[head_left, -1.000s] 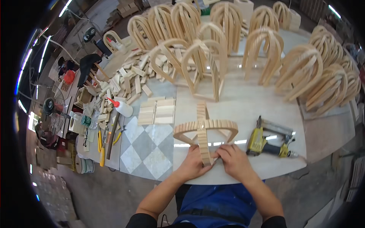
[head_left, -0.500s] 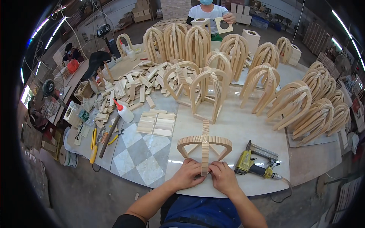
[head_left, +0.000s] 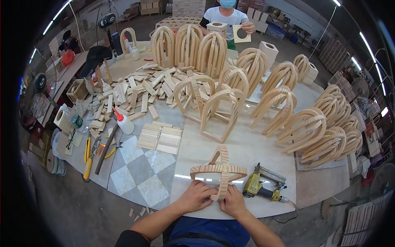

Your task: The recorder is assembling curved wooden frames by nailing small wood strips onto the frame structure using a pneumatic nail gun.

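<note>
A domed wooden frame of crossed arched strips (head_left: 224,175) stands on the pale board at the table's near edge, in front of me. My left hand (head_left: 195,197) has its fingers closed at the foot of the frame's near leg. From the other side my right hand (head_left: 233,202) grips the same leg low down, its fingertips partly hidden behind the wood. A yellow-green nail gun (head_left: 257,184) with a hose lies just right of my right hand. Left of the frame, flat wooden slats (head_left: 158,138) lie side by side in two small groups.
Several finished-looking arched frames (head_left: 312,123) stand behind and right; a pile of loose wood pieces (head_left: 140,90) spreads at left. Nearby are a glue bottle (head_left: 124,123), a dark bar (head_left: 106,150), pliers (head_left: 113,150) and a hammer-like tool (head_left: 92,158). Across the table a person (head_left: 225,18) holds a holed square panel (head_left: 241,33).
The domed frame has turned and tilted slightly between my hands, so its far leg shows more. Both hands stay at its near leg. The whole view has shifted a little.
</note>
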The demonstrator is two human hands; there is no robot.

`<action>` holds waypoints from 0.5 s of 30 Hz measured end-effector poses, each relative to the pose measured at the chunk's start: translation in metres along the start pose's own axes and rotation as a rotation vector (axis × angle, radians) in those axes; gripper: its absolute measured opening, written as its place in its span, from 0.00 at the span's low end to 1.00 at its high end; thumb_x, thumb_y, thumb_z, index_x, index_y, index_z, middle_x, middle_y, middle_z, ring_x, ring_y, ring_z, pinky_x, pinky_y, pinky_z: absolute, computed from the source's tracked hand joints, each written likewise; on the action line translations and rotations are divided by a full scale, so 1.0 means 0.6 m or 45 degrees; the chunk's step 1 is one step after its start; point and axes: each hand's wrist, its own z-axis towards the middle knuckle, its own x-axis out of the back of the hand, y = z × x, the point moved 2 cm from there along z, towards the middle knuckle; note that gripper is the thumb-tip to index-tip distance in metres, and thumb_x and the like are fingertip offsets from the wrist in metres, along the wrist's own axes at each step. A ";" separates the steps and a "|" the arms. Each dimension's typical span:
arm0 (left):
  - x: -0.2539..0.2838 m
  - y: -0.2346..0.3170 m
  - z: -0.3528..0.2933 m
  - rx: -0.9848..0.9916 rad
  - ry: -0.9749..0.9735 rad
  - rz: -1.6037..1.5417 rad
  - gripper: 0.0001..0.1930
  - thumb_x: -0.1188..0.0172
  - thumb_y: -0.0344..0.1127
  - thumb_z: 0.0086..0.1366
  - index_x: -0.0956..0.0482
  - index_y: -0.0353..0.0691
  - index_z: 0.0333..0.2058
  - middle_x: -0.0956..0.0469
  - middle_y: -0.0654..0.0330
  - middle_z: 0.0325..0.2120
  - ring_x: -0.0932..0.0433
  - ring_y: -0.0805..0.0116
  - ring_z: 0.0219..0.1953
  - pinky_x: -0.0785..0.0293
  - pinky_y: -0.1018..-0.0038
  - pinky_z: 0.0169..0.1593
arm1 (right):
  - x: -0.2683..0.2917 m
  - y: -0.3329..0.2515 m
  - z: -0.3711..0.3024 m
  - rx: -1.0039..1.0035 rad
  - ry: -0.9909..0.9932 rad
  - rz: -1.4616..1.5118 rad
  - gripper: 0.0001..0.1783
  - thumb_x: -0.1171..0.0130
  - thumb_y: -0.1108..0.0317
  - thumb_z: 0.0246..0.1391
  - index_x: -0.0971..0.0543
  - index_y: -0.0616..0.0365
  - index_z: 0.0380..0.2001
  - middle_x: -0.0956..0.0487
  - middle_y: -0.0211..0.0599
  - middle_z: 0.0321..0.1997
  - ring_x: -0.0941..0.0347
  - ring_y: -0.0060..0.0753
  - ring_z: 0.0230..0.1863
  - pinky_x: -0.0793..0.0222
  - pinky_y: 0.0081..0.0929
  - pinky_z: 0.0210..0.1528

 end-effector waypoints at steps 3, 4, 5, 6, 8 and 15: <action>0.012 -0.013 -0.004 0.005 -0.009 -0.012 0.17 0.29 0.35 0.66 0.16 0.51 0.54 0.18 0.66 0.44 0.22 0.63 0.48 0.35 0.64 0.66 | -0.011 -0.006 0.013 -0.015 -0.011 -0.003 0.24 0.31 0.77 0.52 0.17 0.54 0.55 0.16 0.39 0.58 0.19 0.48 0.47 0.19 0.37 0.49; 0.014 -0.018 -0.008 0.008 -0.028 -0.001 0.18 0.29 0.36 0.66 0.16 0.51 0.55 0.18 0.66 0.44 0.22 0.63 0.48 0.35 0.64 0.67 | -0.015 -0.009 0.017 -0.018 -0.006 0.002 0.24 0.31 0.76 0.52 0.17 0.55 0.55 0.16 0.40 0.57 0.19 0.48 0.47 0.19 0.37 0.49; 0.016 -0.023 -0.011 0.012 -0.047 0.009 0.19 0.29 0.36 0.66 0.16 0.51 0.56 0.18 0.66 0.45 0.22 0.63 0.48 0.35 0.64 0.67 | -0.018 -0.010 0.020 -0.022 0.000 0.007 0.24 0.31 0.76 0.52 0.17 0.55 0.54 0.16 0.40 0.57 0.19 0.48 0.46 0.19 0.37 0.49; 0.018 -0.028 -0.013 0.015 -0.067 0.020 0.20 0.29 0.36 0.66 0.17 0.51 0.56 0.18 0.67 0.45 0.22 0.63 0.49 0.35 0.64 0.67 | -0.022 -0.011 0.024 -0.026 0.006 0.013 0.24 0.31 0.76 0.52 0.17 0.55 0.54 0.16 0.40 0.57 0.19 0.48 0.46 0.19 0.37 0.49; 0.019 -0.040 -0.013 0.022 -0.073 0.005 0.19 0.28 0.37 0.66 0.16 0.51 0.55 0.18 0.66 0.45 0.22 0.62 0.49 0.35 0.63 0.67 | -0.032 -0.003 0.026 -0.028 -0.019 0.000 0.24 0.30 0.74 0.51 0.16 0.55 0.54 0.15 0.40 0.56 0.19 0.48 0.46 0.19 0.38 0.48; 0.031 -0.066 0.030 0.038 -0.181 0.014 0.21 0.28 0.37 0.65 0.16 0.50 0.57 0.17 0.66 0.47 0.20 0.59 0.49 0.30 0.62 0.63 | -0.041 0.029 0.057 -0.097 -0.127 -0.015 0.26 0.29 0.73 0.51 0.16 0.55 0.56 0.15 0.42 0.56 0.18 0.49 0.46 0.19 0.38 0.48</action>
